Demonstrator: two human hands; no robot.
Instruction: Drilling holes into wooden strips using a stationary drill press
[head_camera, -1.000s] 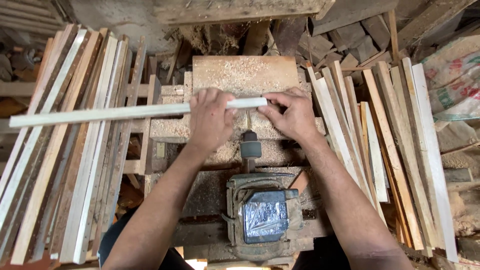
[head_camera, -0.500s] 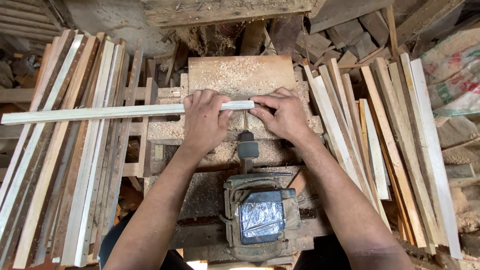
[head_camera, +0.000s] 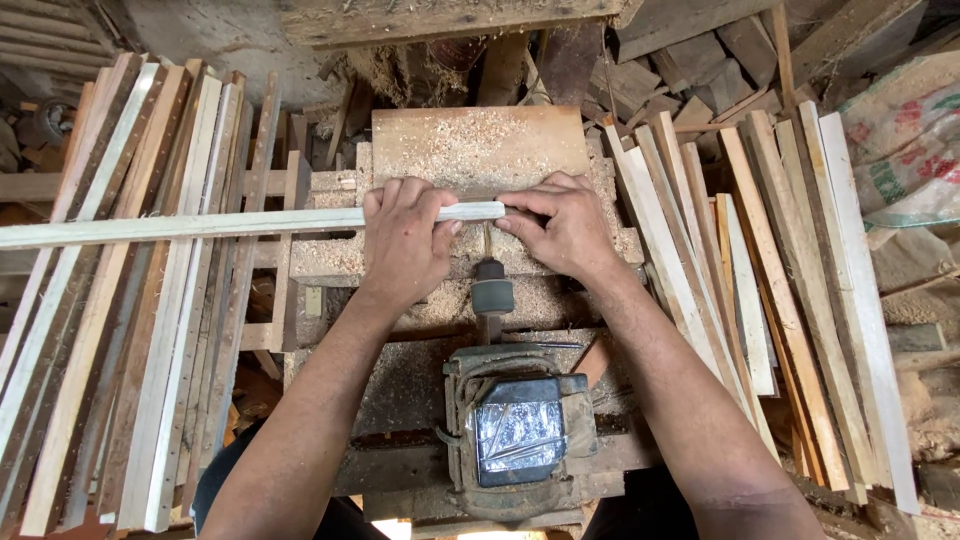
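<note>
Soft daylight falls evenly from above on my workbench, so shadows stay weak and short. My left hand (head_camera: 405, 240) and my right hand (head_camera: 565, 225) are sharp, without motion blur. The foil-wrapped motor (head_camera: 517, 432) gives a small glare. The pale strip (head_camera: 200, 225) looks a little overexposed. Corners are darker, and the slats (head_camera: 150, 300) bend outward at the edges from the wide lens.
</note>
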